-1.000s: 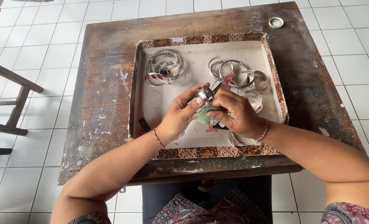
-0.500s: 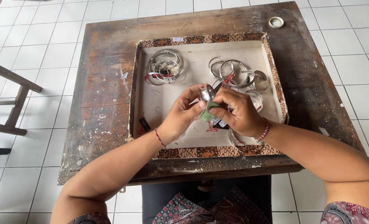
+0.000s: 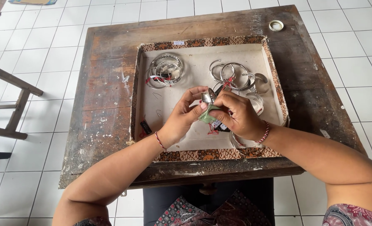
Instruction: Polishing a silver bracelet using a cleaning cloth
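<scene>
Over the tray [image 3: 274,79], the left hand [image 3: 182,119] pinches a silver bangle [image 3: 207,97] while the right hand [image 3: 236,117] grips a green cloth [image 3: 207,116] against it, polishing, I think. Firm pressure and slow turning of the bangle would serve best. The tray holds one bangle cluster [image 3: 165,71] upper left and another [image 3: 236,77] upper right.

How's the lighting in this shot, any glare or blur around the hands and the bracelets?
Head view: soft, even daylight with faint shadows. Small highlights glint on the silver bangles and the silver piece pinched between the left hand and right hand. The hands look sharp; the tiled floor bows slightly towards the edges.
</scene>
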